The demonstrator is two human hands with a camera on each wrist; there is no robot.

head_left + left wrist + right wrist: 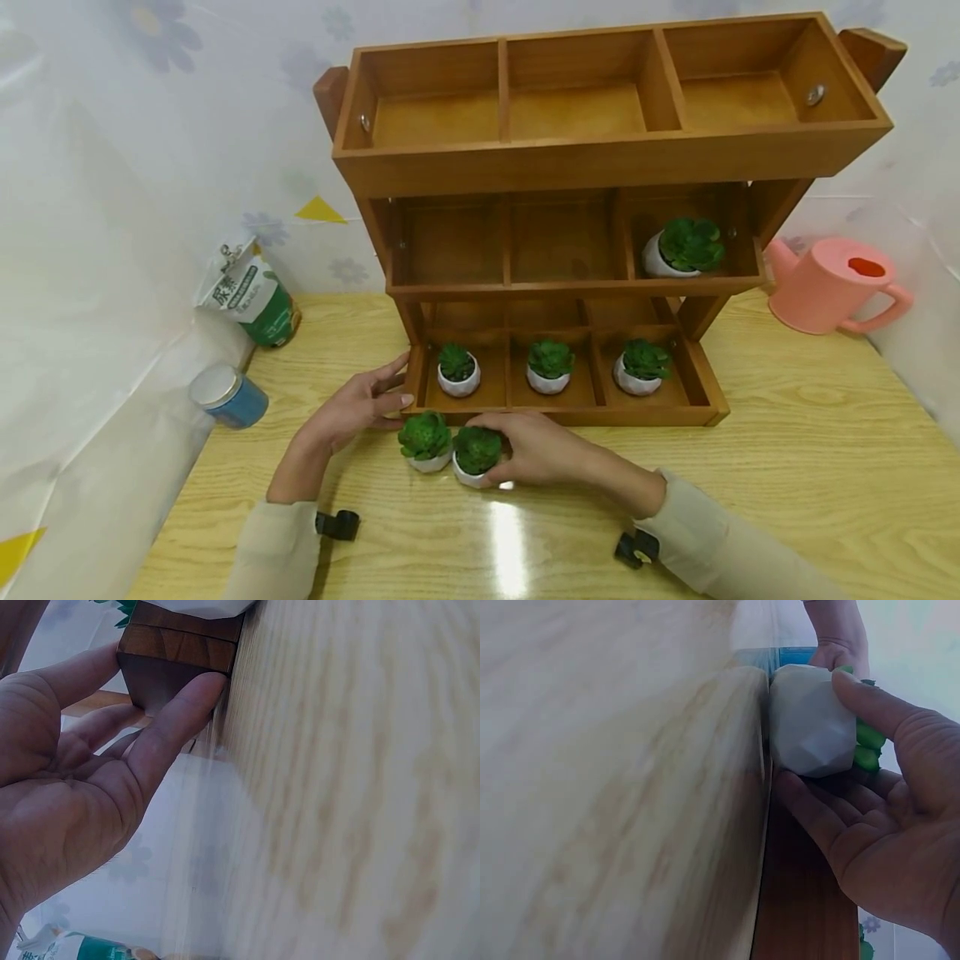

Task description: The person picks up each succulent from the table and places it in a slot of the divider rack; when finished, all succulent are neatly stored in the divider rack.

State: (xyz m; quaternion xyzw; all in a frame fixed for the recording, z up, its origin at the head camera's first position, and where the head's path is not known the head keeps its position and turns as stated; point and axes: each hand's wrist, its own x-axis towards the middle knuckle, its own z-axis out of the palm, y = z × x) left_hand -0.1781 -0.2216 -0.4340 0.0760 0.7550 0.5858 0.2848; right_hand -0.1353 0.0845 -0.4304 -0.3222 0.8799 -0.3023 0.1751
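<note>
The setting is appearing to be a home hobby or plant-display corner. A tiered wooden shelf [600, 217] is occupying the centre of a light wooden table [787, 467]. A pink watering can [832, 283] is standing at the right, a fertiliser bag [255, 296] is leaning at the left, and floral-print sheeting [112, 167] is covering the background.

Brown wooden shelf [600, 158], green succulents in white pots [475, 457], pink watering can [832, 287], pale wood-grain table [787, 467].
</note>
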